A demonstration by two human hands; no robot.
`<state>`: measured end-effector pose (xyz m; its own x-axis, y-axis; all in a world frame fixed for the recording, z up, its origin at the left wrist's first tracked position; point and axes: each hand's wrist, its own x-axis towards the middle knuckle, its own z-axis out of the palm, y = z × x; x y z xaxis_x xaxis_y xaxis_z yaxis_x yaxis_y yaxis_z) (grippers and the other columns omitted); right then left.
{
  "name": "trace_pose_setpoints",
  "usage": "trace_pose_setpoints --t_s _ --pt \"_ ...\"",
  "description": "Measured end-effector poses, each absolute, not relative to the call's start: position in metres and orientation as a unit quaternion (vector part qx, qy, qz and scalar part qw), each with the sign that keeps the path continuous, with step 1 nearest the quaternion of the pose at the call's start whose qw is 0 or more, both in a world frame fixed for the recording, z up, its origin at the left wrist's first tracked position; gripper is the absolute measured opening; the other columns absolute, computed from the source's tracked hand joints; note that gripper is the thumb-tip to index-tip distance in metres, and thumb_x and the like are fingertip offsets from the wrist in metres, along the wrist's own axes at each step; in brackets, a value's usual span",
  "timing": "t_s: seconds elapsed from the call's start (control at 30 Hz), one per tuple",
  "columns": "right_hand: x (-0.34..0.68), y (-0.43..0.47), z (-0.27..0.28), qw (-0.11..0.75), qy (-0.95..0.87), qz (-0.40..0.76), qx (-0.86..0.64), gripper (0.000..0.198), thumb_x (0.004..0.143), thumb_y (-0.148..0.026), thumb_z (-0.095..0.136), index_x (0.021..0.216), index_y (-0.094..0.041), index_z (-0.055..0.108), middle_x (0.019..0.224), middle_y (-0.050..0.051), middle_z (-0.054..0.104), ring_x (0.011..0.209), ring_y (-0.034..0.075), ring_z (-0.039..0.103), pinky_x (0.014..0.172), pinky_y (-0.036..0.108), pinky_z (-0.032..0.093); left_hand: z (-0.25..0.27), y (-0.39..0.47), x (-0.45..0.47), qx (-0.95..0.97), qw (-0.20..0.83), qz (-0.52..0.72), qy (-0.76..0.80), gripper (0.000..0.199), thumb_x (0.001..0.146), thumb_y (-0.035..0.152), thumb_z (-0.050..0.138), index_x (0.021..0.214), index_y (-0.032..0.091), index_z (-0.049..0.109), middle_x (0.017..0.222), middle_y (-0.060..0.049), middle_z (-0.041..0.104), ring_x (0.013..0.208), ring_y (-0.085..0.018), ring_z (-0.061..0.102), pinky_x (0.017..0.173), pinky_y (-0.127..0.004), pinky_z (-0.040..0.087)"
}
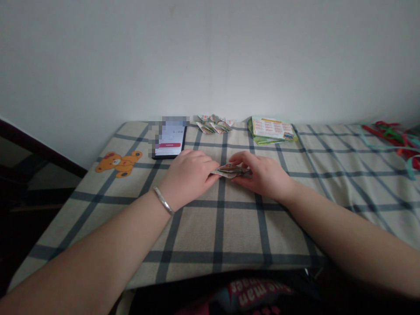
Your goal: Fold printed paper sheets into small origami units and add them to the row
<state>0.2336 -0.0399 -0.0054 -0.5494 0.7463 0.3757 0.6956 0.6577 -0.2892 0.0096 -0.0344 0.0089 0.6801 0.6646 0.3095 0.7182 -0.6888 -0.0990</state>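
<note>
Between my two hands is a small piece of folded printed paper (pixel 229 170), just above the checked tablecloth (pixel 203 227). My left hand (pixel 188 175), with a silver bangle at the wrist, pinches its left end between thumb and fingers. On the other side my right hand (pixel 262 175) has curled fingers and thumb closed on the right end. Part of the paper is hidden by the fingers. Beyond the hands, near the wall, lies a cluster of similar folded paper pieces (pixel 215 124). To its right is a stack of printed sheets (pixel 273 130), green and white.
A phone (pixel 169 139) with a lit screen lies beyond my left hand. An orange teddy bear cutout (pixel 118 164) lies flat on the left. Red and green ribbon-like strips (pixel 390 134) are at the far right. The white wall (pixel 210 57) borders the table's back edge.
</note>
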Motion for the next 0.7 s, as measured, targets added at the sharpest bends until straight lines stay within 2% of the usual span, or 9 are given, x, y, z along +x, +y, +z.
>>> trace_pose_setpoints --t_s 0.17,0.3,0.4,0.5,0.6,0.7 --pt "0.2354 -0.0366 -0.0051 0.233 -0.888 0.079 -0.389 0.014 0.087 -0.027 0.061 0.098 -0.020 0.058 0.096 0.004 0.066 0.080 0.016 0.062 0.068 0.026 0.044 0.0045 -0.0301 0.0081 -0.912 0.062 -0.136 -0.382 0.014 0.089 0.031 0.057 0.093 0.019 0.064 0.088 -0.004 0.067 0.089 -0.023 0.060 0.077 -0.036 0.045" --pt "0.2358 -0.0332 -0.0043 0.229 -0.896 0.099 -0.367 0.008 0.087 -0.021 0.059 0.095 -0.020 0.061 0.102 0.006 0.065 0.090 0.018 0.062 0.076 0.027 0.046 0.0021 -0.0287 0.0079 -0.900 0.040 -0.187 -0.391 0.025 0.085 0.026 0.062 0.109 0.019 0.057 0.097 -0.005 0.066 0.090 -0.022 0.061 0.077 -0.034 0.047" --pt "0.2353 -0.0331 -0.0045 0.235 -0.896 0.100 -0.362 0.009 0.087 -0.019 0.058 0.095 -0.019 0.063 0.102 0.005 0.065 0.092 0.018 0.062 0.078 0.027 0.047 0.0036 -0.0305 0.0085 -0.910 0.056 -0.182 -0.370 0.013 0.086 0.019 0.058 0.099 0.019 0.056 0.097 -0.004 0.065 0.089 -0.020 0.061 0.076 -0.033 0.046" --pt "0.2355 -0.0346 -0.0037 0.229 -0.902 0.089 -0.356 0.010 0.088 -0.021 0.059 0.096 -0.020 0.065 0.105 0.004 0.066 0.092 0.017 0.063 0.078 0.027 0.047 0.0053 -0.0317 0.0086 -0.919 0.082 -0.140 -0.360 0.002 0.088 0.020 0.056 0.088 0.020 0.058 0.092 -0.002 0.064 0.085 -0.020 0.060 0.072 -0.033 0.045" --pt "0.2361 -0.0369 -0.0009 0.204 -0.906 0.052 -0.368 0.012 0.089 -0.026 0.058 0.093 -0.021 0.068 0.109 0.003 0.067 0.092 0.017 0.064 0.076 0.027 0.046 0.0057 -0.0310 0.0076 -0.922 0.091 -0.121 -0.356 0.007 0.089 0.025 0.056 0.085 0.021 0.060 0.089 0.000 0.065 0.083 -0.020 0.060 0.073 -0.034 0.044" --pt "0.2367 -0.0389 0.0029 0.178 -0.907 0.014 -0.381 0.015 0.090 -0.029 0.057 0.093 -0.022 0.070 0.106 0.003 0.069 0.089 0.017 0.064 0.072 0.026 0.044 0.0066 -0.0300 0.0059 -0.920 0.099 -0.127 -0.358 0.007 0.089 0.026 0.057 0.090 0.022 0.062 0.089 0.000 0.067 0.085 -0.020 0.062 0.073 -0.034 0.044"
